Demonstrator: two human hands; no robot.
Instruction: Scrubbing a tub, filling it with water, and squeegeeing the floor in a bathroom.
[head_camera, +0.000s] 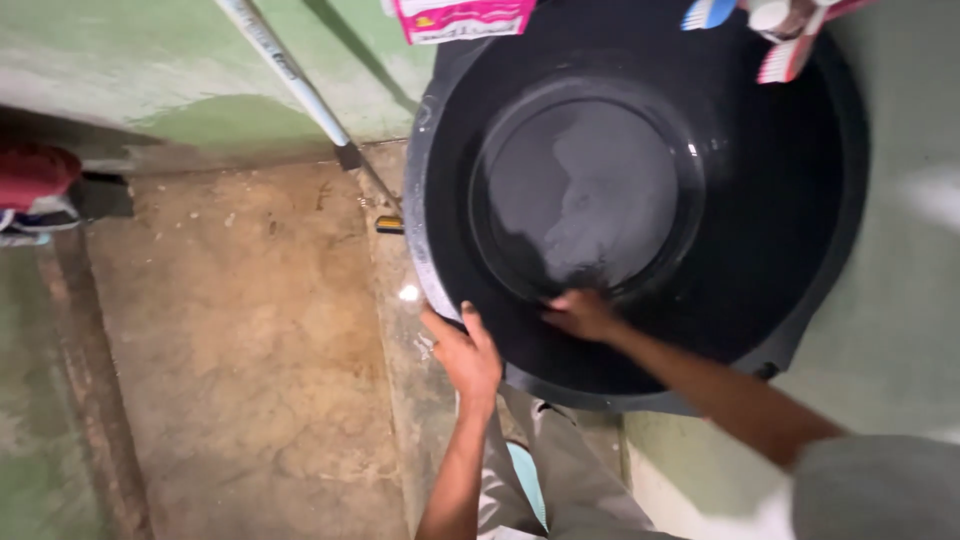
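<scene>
1. Pink package (463, 18) is sitting at top centre, just above the tub rim; flat rectangular shape, pink w/ a white edge and a small yellow patch. Only its lower part is showing.
2. Toothbrushes (790, 55) are poking in at top right over the tub: one w/ a blue-and-white head, one w/ pink-and-white bristles. Handles are cut off by the frame edge.
3. Black round tub (838, 200) is taking up the upper right, beside the green wall (150, 60), its mouth tilted toward the viewer. It's round, so no real long axis; opening is facing up and out, and the circular base inside is looking wet and shiny.
4. Left hand (467, 352) is gripping the tub's near rim at lower left, fingers curled over the edge, thumb on the outside.
5. Right hand (580, 314) is reaching inside the tub, fingers spread fairly flat and pressing on the inner wall just below the base circle. It isn't holding anything I can see.
6. Long pale pole (300, 90) is leaning diag. from top left down toward the tub's left side, ending near a small yellow-and-black bit on the floor.
7. Bare concrete floor (240, 350) is filling the lower left, stained brown.
8. Red object (35, 172) is lying at the far left edge, partly out of view; can't tell what it is.
</scene>
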